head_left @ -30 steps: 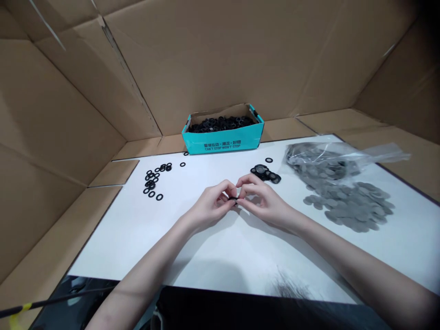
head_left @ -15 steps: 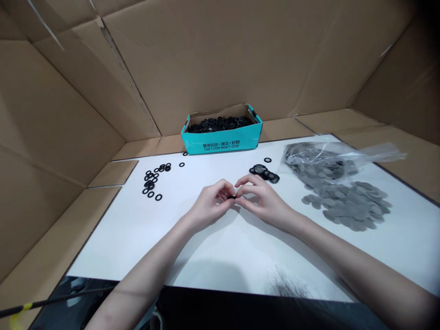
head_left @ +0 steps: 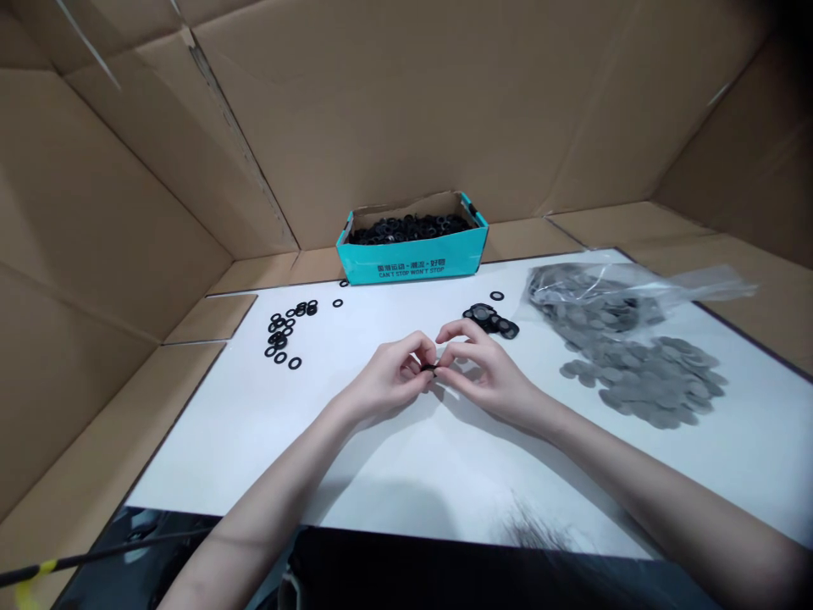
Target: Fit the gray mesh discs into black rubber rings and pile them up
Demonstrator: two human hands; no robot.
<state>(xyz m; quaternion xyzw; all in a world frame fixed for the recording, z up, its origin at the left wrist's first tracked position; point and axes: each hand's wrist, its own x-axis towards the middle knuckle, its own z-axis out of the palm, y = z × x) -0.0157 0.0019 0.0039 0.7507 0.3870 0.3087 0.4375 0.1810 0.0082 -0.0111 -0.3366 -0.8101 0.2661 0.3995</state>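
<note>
Between my two hands, over the middle of the white board, is a small black ring [head_left: 430, 369]. My left hand [head_left: 397, 370] pinches its left side between thumb and fingers. From the right, my right hand [head_left: 483, 369] grips the other side with thumb and fingertip. Fingers cover much of the ring, so I cannot tell whether a grey disc sits in it. Just beyond my right hand lies a small pile of black rings with grey discs in them [head_left: 488, 318]. Loose black rings [head_left: 279, 339] are scattered to the left.
A turquoise box [head_left: 412, 263] full of black rings stands at the back. To the right, grey discs [head_left: 660, 381] spill from a clear plastic bag [head_left: 597, 296]. The white board [head_left: 254, 449] is walled by cardboard [head_left: 406, 102].
Both hands stay together at nearly the same spot, with the ring tilted slightly differently between the fingertips. The whole view has shifted a little.
</note>
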